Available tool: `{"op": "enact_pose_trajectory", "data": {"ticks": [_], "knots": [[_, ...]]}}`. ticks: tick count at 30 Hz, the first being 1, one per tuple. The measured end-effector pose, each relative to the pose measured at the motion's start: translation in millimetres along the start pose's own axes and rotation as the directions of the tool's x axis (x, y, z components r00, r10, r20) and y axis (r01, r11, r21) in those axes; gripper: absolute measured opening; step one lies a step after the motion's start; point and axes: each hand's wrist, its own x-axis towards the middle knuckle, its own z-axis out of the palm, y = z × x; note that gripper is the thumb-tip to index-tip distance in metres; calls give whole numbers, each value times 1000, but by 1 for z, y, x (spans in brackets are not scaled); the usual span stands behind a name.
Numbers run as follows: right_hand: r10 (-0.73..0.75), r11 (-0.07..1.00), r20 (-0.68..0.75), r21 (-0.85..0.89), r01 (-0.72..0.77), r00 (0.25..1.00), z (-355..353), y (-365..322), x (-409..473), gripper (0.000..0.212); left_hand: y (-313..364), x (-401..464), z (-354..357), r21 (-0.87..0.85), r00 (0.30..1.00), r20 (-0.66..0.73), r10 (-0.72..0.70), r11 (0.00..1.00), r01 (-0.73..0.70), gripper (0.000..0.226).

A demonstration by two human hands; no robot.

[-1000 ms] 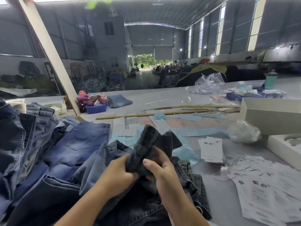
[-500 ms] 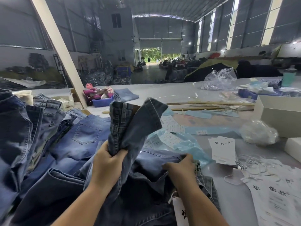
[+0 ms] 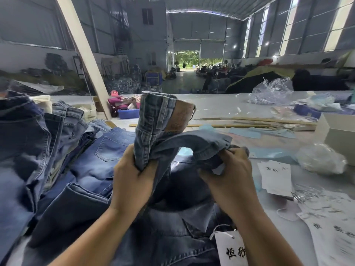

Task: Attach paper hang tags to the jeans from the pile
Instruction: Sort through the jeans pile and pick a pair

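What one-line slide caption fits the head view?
Both hands, left and right, hold up a jeans waistband beside loose hang tags.

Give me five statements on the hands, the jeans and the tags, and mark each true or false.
1. Both hands grip the same pair of jeans. True: the left hand and the right hand each clutch the waistband.
2. The brown patch on the waistband faces down onto the table. False: it is held up, above the hands.
3. A loose tag lies on the table to the right of the right hand. True.
4. The right hand holds a tag. False: it grips only denim.
5. The jeans pile lies to the right of the hands. False: it is on the left.
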Motion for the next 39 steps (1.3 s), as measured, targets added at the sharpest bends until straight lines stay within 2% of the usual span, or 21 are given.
{"op": "enact_pose_trajectory", "data": {"ticks": [4,6,9,11,13,15,17,19,21,23,25,26,27,29,30,31,33,34,36,38,39], "knots": [[67,983,6,-171,-65,998,-10,15,-10,34,-5,-15,11,48,994,104,-41,998,36,18],[126,988,22,-90,-123,992,-13,18,-17,34,-6,-28,19,65,972,233,31,997,-47,30],[248,961,123,-158,-228,961,-14,23,-23,40,-9,-46,32,22,886,461,47,998,-64,15],[276,957,152,-132,-257,949,-19,27,-23,34,-13,-51,36,4,889,456,45,999,-52,26],[286,949,225,69,-308,932,-31,27,-19,22,-15,-47,37,-69,923,383,41,998,-15,18],[246,832,426,368,-415,871,-49,24,-12,11,-15,-41,33,-117,961,266,72,992,-42,10],[237,775,504,418,-474,831,-64,31,2,11,-15,-36,28,-110,974,186,125,988,-106,14],[312,874,446,212,-438,839,-69,45,15,9,-19,-37,24,-99,965,193,179,982,-162,18],[385,919,394,-83,-385,835,-61,60,18,8,-25,-40,24,-110,924,365,112,991,-77,18],[444,877,352,-357,-321,824,-46,70,13,8,-30,-47,28,-14,802,597,2,1000,8,29],[512,759,256,-582,-292,820,-34,69,4,29,-32,-56,34,131,690,723,-30,987,-94,38],[522,717,203,-631,-297,828,-31,64,-1,38,-31,-59,37,166,675,737,-29,976,-140,41],[513,704,154,-638,-312,844,-30,59,-5,47,-31,-59,38,176,692,722,-27,974,-145,43],[356,814,24,-499,-297,934,-28,47,-15,60,-31,-52,39,173,762,647,1,974,-148,37],[185,899,-70,-391,-198,980,-26,43,-22,56,-29,-46,37,176,791,611,16,972,-156,33],[-1,956,-158,-290,-46,987,-23,33,-30,44,-27,-38,36,178,812,584,18,973,-149,30],[-254,962,-167,-146,231,953,-15,11,-44,28,-23,-25,32,159,819,574,-5,982,-106,23],[-328,943,-94,-95,319,940,-9,3,-50,26,-21,-23,31,153,793,609,-16,983,-97,22],[-382,920,67,-63,386,922,7,-6,-54,20,-18,-25,29,161,667,745,-14,974,-160,24],[-314,927,211,-143,347,925,19,-9,-51,19,-21,-33,26,147,520,854,-17,967,-210,30],[-269,928,251,-189,320,930,23,-9,-50,24,-25,-36,22,161,500,865,-31,962,-220,36]]}}
